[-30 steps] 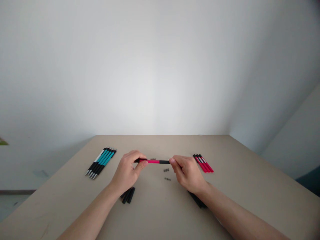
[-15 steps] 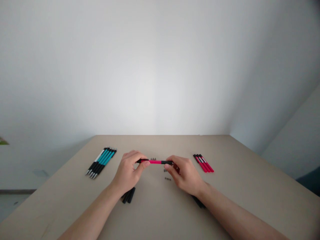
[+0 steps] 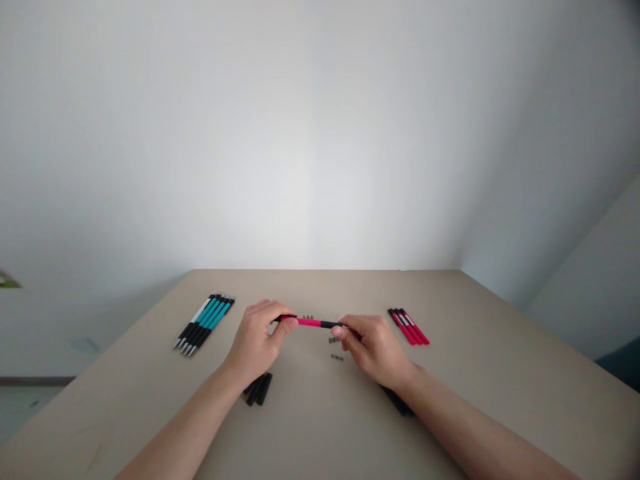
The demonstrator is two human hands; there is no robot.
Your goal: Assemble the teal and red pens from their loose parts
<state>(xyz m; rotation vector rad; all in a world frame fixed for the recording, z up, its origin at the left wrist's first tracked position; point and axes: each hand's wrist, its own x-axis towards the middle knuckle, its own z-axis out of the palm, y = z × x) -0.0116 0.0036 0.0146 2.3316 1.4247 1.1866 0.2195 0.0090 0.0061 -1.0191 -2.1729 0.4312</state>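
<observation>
- Shifted since half a second ago: the thumb and fingers of the bare right hand point(image 3: 377, 343) have changed their hold on the black end of a slim pink-red and black pen point(image 3: 310, 323), which now slopes slightly down toward that hand.
- That pen spans the gap between both hands, above the table, its pink-red middle exposed.
- Bare left hand point(image 3: 260, 337) is pinched around the pen's other black end, thumb in front, much as before; the right hand pinches the opposite end.
- Small grey metallic pieces point(image 3: 337, 357) lie below the pen, just beside the right hand's fingers; more small dark pieces point(image 3: 308, 317) sit just beyond it, between the hands.
- Short black tubes point(image 3: 265, 389) lie near the left wrist, partly hidden.
- Long black pieces point(image 3: 397, 401) show beneath the right forearm, partly covered.
- Pink-red barrels with black ends point(image 3: 409, 327) lie right of the right hand.
- Teal and white pens with black grips point(image 3: 205, 325) lie in a slanted row, left of the left hand.
- Beige table point(image 3: 300, 427) carries everything under both hands.
</observation>
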